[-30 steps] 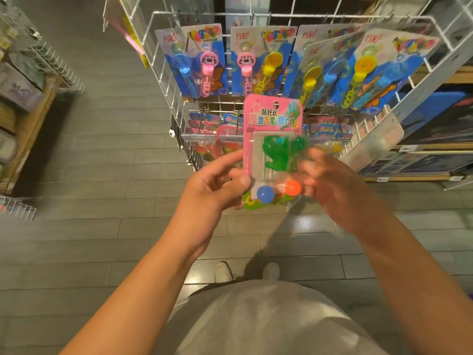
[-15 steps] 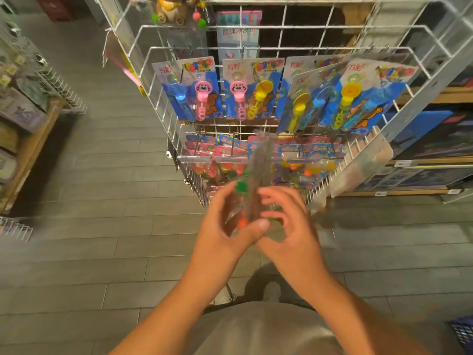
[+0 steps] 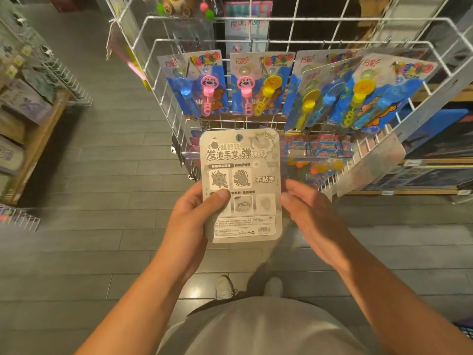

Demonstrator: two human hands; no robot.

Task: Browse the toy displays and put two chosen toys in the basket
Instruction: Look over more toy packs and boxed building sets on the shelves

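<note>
Grey card back of toy pack (image 3: 242,185) faces up before wire rack (image 3: 302,42). Left hand (image 3: 194,221) grips it; right hand (image 3: 307,211) fingers relaxed, alongside. Basket at lower right edge (image 3: 464,330), contents unseen; choosing stage.

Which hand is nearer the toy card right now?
Left. The left hand grips the toy card along its left edge, thumb pressed on its face. The right hand sits at its right edge, fingers straight.

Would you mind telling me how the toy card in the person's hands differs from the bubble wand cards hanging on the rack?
The held toy card shows a grey printed back; the bubble wand cards show colourful blue fronts. It is gripped by the left hand; they hang from the wire rack. Both are carded toy packs.
</note>
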